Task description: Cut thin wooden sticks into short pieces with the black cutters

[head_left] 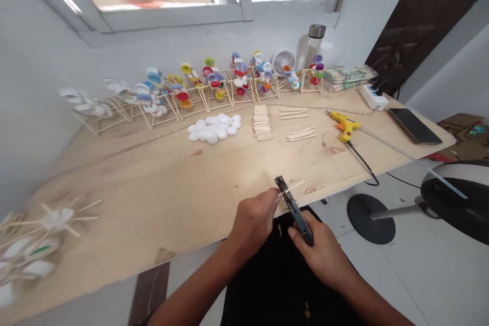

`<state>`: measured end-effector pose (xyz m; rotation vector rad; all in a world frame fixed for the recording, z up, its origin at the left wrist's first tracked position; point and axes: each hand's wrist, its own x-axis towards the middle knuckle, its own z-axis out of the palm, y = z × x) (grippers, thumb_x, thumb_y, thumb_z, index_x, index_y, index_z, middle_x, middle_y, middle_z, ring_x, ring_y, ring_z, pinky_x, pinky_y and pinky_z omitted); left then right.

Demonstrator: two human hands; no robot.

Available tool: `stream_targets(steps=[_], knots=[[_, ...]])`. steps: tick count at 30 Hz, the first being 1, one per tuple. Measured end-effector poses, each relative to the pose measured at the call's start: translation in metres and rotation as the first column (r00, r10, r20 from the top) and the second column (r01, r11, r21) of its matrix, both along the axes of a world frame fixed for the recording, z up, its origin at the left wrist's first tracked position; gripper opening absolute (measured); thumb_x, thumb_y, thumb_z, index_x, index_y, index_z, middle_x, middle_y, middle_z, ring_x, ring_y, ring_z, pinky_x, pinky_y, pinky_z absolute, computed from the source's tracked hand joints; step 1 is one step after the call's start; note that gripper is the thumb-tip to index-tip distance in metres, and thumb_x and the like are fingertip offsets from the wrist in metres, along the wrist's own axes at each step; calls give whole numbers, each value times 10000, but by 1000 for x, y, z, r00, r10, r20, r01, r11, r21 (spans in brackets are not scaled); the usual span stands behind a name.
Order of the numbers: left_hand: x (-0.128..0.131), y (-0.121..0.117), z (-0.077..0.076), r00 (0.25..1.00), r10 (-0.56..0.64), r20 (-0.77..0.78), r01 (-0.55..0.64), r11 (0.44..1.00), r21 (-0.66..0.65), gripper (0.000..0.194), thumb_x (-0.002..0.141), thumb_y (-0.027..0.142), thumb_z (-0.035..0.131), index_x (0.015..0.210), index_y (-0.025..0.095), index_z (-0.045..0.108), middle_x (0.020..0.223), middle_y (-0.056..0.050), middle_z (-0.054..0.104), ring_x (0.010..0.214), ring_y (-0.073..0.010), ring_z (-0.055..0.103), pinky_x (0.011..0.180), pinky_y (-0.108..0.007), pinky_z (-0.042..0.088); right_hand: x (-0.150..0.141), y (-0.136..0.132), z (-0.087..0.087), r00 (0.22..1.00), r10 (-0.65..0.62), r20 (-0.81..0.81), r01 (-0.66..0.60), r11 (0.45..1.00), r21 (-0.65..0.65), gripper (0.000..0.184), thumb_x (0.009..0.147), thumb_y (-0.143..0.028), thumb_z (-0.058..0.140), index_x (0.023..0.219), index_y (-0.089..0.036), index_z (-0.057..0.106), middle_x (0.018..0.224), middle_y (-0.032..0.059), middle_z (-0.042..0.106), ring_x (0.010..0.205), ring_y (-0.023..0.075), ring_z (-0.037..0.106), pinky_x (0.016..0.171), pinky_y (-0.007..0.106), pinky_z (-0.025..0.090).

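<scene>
Two bare hands, held together at the near edge of a pale plywood tabletop [160, 188]. The left hand [253, 222] pinches a thin wooden stick [293, 188] against the head of black hand cutters [295, 212]; the right hand [320, 250] grips the cutters' handles. Mid-tabletop: a heap of white plastic bottle caps [213, 128] and a stack of flat wooden craft sticks [262, 122]. Right side of tabletop: a yellow hot-glue gun [345, 125] and a black smartphone [414, 126]. Back edge of tabletop: a row of wooden-stick frames bearing multicoloured bottle-cap wheels [198, 89]. Left end of tabletop: blurred white-cap stick assemblies [38, 239].
</scene>
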<state>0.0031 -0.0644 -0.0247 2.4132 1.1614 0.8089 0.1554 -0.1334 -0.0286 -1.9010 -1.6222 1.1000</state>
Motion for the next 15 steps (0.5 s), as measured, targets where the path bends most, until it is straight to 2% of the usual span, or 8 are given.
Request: stream_targets(steps=[2, 4, 8, 10, 12, 14, 15], knots=[[-3, 2, 6, 996, -48, 71, 61, 982, -180, 229, 901, 242, 321, 794, 163, 507, 569, 31, 489, 483, -89, 453, 493, -187, 346, 1, 0, 2, 1000, 11, 10, -11, 1000, 3, 120, 822, -323, 447, 779, -213, 466, 657, -7, 598, 609, 170, 571, 557, 240, 362], [-6, 5, 13, 989, -72, 127, 111, 938, -327, 255, 905, 271, 312, 770, 165, 500, 583, 31, 482, 503, -89, 447, 514, -190, 357, 1, -1, 3, 999, 23, 22, -23, 1000, 14, 114, 822, -318, 444, 785, -213, 466, 652, -7, 593, 601, 170, 567, 550, 239, 356], [-11, 10, 19, 964, -117, 238, 223, 843, -490, 285, 904, 303, 301, 829, 152, 531, 715, -8, 552, 662, -120, 517, 635, -224, 418, 1, -2, 0, 997, 38, 72, -41, 998, 40, 111, 826, -310, 433, 779, -213, 457, 595, -16, 558, 548, 163, 544, 519, 233, 335], [-11, 11, 19, 959, -126, 253, 240, 834, -496, 298, 904, 306, 296, 837, 149, 540, 742, -16, 564, 697, -127, 530, 660, -234, 429, 0, -2, -3, 994, 32, 101, -36, 998, 46, 123, 827, -312, 431, 756, -213, 449, 571, -18, 545, 528, 160, 531, 515, 232, 329], [-9, 9, 15, 976, -105, 192, 182, 876, -448, 303, 906, 296, 293, 817, 150, 543, 692, -5, 558, 639, -117, 527, 614, -218, 423, -1, -2, -5, 993, 18, 115, -23, 999, 43, 145, 828, -316, 432, 726, -213, 439, 566, -15, 546, 527, 158, 529, 517, 232, 327], [-6, 5, 8, 997, -33, 71, 52, 958, -282, 281, 905, 269, 308, 826, 149, 549, 654, -3, 559, 580, -111, 520, 560, -207, 402, -3, -1, -6, 995, 7, 99, -11, 999, 37, 173, 831, -326, 429, 700, -214, 430, 574, -12, 552, 543, 160, 535, 521, 230, 331], [-4, 3, 4, 1000, 20, 7, -19, 989, -146, 256, 900, 248, 324, 856, 146, 555, 662, -12, 571, 578, -116, 525, 551, -210, 395, -3, 0, -6, 997, 6, 79, -9, 999, 35, 181, 834, -331, 426, 696, -213, 432, 588, -9, 561, 560, 161, 543, 527, 230, 335]])
